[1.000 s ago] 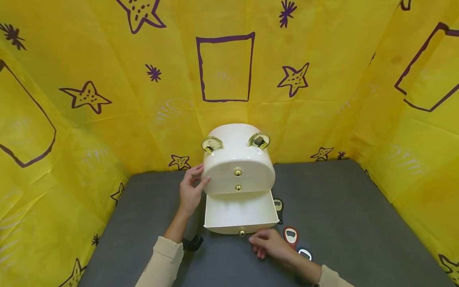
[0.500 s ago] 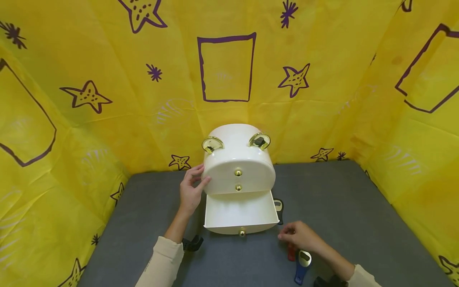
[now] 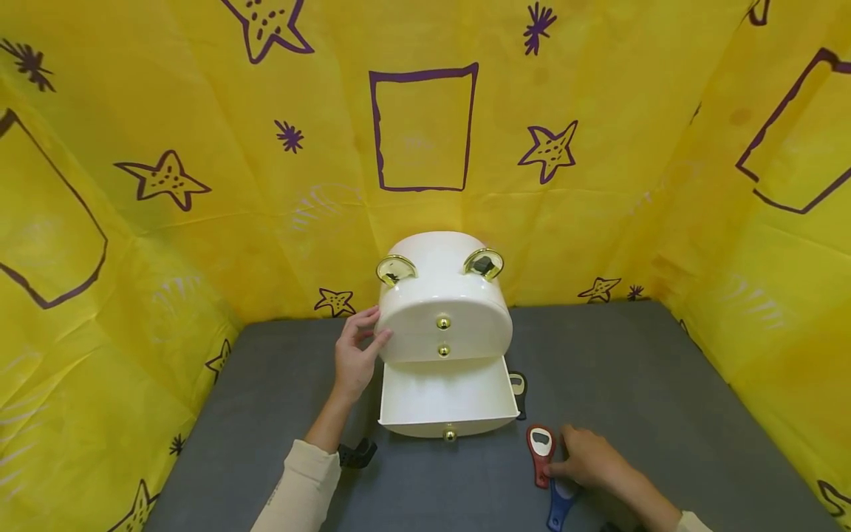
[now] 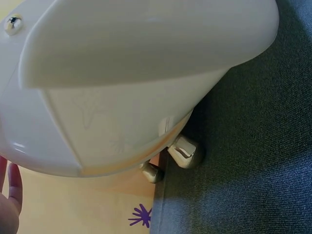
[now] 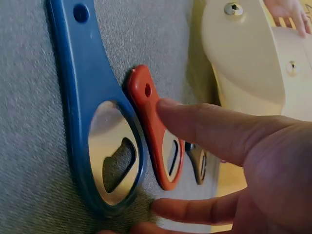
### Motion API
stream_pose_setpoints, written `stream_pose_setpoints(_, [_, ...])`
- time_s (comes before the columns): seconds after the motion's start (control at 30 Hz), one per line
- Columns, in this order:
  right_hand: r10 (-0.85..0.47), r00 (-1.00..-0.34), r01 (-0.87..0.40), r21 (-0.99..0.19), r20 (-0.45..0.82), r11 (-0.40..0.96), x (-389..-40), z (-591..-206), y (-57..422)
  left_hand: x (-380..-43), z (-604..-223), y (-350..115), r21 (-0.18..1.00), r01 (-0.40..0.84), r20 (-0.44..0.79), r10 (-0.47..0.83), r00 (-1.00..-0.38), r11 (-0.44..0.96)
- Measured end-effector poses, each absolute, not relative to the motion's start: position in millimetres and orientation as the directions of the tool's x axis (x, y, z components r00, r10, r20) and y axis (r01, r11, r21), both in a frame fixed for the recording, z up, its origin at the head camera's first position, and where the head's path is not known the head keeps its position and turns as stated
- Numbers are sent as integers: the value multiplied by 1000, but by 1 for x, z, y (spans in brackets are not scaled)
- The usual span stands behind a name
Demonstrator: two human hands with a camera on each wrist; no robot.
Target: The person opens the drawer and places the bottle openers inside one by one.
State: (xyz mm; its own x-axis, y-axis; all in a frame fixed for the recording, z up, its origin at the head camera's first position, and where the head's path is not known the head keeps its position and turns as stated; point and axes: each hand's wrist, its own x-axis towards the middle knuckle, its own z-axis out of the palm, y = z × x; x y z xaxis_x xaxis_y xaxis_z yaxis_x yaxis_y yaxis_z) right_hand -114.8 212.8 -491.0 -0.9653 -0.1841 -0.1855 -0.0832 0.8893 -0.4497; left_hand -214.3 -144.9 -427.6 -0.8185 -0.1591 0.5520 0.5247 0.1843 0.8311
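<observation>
A glossy white storage box (image 3: 442,273) with gold ears and gold knobs stands in the middle of the table; its bottom drawer (image 3: 447,391) is pulled out, with nothing visible inside. My left hand (image 3: 354,358) rests fingers and thumb against the box's left side. Right of the drawer, my right hand (image 3: 592,459) is spread low over the blue bottle opener (image 5: 78,68), thumb near the red bottle opener (image 5: 145,100). From the head view, the hand partly hides the blue one. Beside the drawer lies a black bottle opener (image 3: 521,405).
A dark grey cloth (image 3: 618,369) covers the table. Yellow fabric (image 3: 425,214) printed with starfish hangs at the back and both sides. A black strap (image 3: 357,452) sits at my left wrist. Gold feet (image 4: 184,152) hold the box off the cloth.
My right hand has moved from the drawer's front rightward to the bottle openers, and its fingers have spread. The red opener is uncovered again. The left hand stays on the box.
</observation>
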Motion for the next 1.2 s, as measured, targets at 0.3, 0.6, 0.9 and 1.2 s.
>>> stream_pose_setpoints(0.3, [-127, -973, -29, -441, -195, 897, -105, -496, 206, -216, -428, -144, 827, 535, 560, -160, -813, 176])
stream_pose_setpoints(0.6, [-97, -978, -2, -453, -186, 892, -102, -498, 205, -215, -428, -143, 833, 524, 550, -164, -819, 178])
stream_pose_setpoints(0.9, [-92, -979, -2, -445, -182, 896, -101, -497, 202, -215, -428, -144, 838, 515, 542, -164, -825, 179])
stream_pose_setpoints(1.2, [-107, -986, -41, -440, -126, 897, -109, -502, 208, -215, -428, -145, 834, 518, 546, -157, -823, 189])
